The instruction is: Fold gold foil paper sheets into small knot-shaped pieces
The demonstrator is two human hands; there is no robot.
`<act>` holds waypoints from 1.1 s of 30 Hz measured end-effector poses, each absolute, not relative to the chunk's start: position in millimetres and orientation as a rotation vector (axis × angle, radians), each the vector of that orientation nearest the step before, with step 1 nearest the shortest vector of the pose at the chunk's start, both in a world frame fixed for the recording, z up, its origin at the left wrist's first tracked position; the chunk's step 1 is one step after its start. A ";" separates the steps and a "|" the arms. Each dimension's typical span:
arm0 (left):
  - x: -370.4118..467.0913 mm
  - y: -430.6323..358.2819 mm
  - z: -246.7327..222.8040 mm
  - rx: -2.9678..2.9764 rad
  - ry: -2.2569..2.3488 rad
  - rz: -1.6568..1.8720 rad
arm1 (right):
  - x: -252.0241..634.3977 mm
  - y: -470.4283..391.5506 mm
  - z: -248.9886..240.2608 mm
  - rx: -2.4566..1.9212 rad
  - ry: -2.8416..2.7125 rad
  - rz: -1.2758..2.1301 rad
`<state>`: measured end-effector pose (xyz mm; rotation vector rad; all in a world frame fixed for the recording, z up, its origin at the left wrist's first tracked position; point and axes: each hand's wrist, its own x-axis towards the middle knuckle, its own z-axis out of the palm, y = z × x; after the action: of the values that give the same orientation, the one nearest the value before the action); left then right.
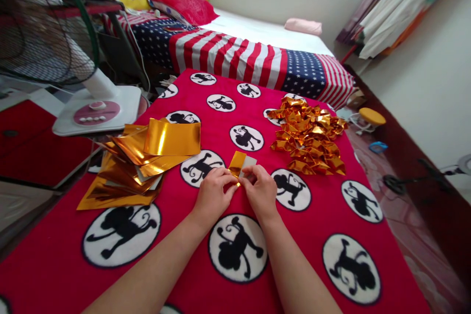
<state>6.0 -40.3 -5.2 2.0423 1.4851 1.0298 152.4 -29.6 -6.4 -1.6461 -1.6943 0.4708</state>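
Between my two hands is a small sheet of gold foil paper (pixel 237 161), partly folded, with a gold side and a pale grey side showing. My left hand (pixel 216 191) pinches its near left edge. The fingers of my right hand (pixel 258 189) are closed on its near right edge, close to my left fingertips. To the left lies a loose stack of flat gold foil sheets (pixel 172 139). On the right is a heap of folded gold foil pieces (pixel 312 132). My fingers hide the near end of the sheet.
A red cloth with monkey prints (pixel 294 250) covers the table. A fan's white base (pixel 97 108) stands at the left. Behind the table is a bed with a flag-patterned cover (pixel 228 56) and a red pillow (pixel 186 5). A yellow-topped stool (pixel 372 116) is at right.
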 end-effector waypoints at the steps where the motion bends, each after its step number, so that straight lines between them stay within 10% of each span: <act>1: 5.8 -40.2 -4.8 2.040 1.483 1.029 | 152.3 -29.6 -5.3 -1.657 -1.720 0.443; 33: -0.7 -31.6 -8.9 1.991 1.400 1.013 | 146.8 -45.8 -0.6 -1.665 -1.843 0.476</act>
<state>-0.7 -31.6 -8.9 1.9911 1.4004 1.0126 146.8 -45.8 -0.6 -1.6648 -1.8426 0.4763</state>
